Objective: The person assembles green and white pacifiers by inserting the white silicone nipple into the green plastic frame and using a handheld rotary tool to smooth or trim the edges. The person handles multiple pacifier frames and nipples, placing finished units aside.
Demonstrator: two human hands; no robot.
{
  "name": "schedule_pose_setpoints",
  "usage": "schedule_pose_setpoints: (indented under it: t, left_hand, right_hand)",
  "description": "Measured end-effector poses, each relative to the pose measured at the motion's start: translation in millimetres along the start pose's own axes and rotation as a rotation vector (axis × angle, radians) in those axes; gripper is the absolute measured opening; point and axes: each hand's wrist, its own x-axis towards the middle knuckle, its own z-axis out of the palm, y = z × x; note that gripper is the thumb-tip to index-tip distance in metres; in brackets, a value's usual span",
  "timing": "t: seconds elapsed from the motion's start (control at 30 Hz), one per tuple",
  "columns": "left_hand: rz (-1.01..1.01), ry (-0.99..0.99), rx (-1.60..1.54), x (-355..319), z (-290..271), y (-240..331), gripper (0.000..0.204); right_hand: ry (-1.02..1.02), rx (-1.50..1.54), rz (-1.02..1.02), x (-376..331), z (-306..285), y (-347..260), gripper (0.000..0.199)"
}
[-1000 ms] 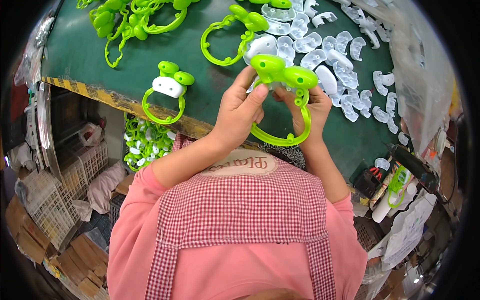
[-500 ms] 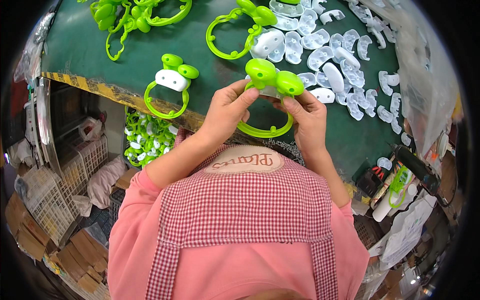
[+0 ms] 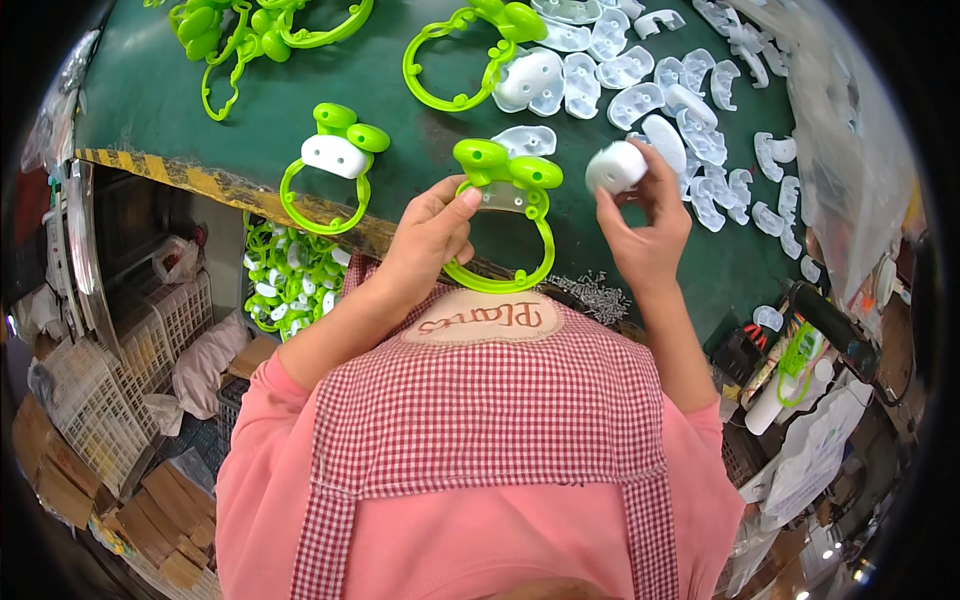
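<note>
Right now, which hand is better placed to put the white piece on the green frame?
The right hand: its fingers already hold the white piece just beside the green frame, which the left hand grips.

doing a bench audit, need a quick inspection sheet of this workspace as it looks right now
surface: dark green bench top with a yellow-black striped front edge.
job's things: bright green plastic ring with two round knobs; rounded white plastic shell piece.
clutter: spread of loose white plastic shells; finished green ring with white piece; heap of green rings; pile of small screws.
grippers: left hand holds the green ring at its edge; right hand holds the white shell piece, apart from the ring.
cables: nothing seen.
surroundings: bin of green and white parts below the bench edge; white wire baskets at the left.
</note>
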Motion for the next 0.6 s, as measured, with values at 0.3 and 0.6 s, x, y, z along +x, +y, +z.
schedule_pose_setpoints:
  t: [0.3,0.6]
  left_hand:
    - [0.020,0.002,0.080,6,33,-6,0.038]
    - [0.097,0.005,0.197,6,40,-1,0.049]
  right_hand:
    - [0.072,0.689,0.429,-32,20,-33,0.050]
    - [-0.038,-0.355,-0.375,-22,5,-22,0.046]
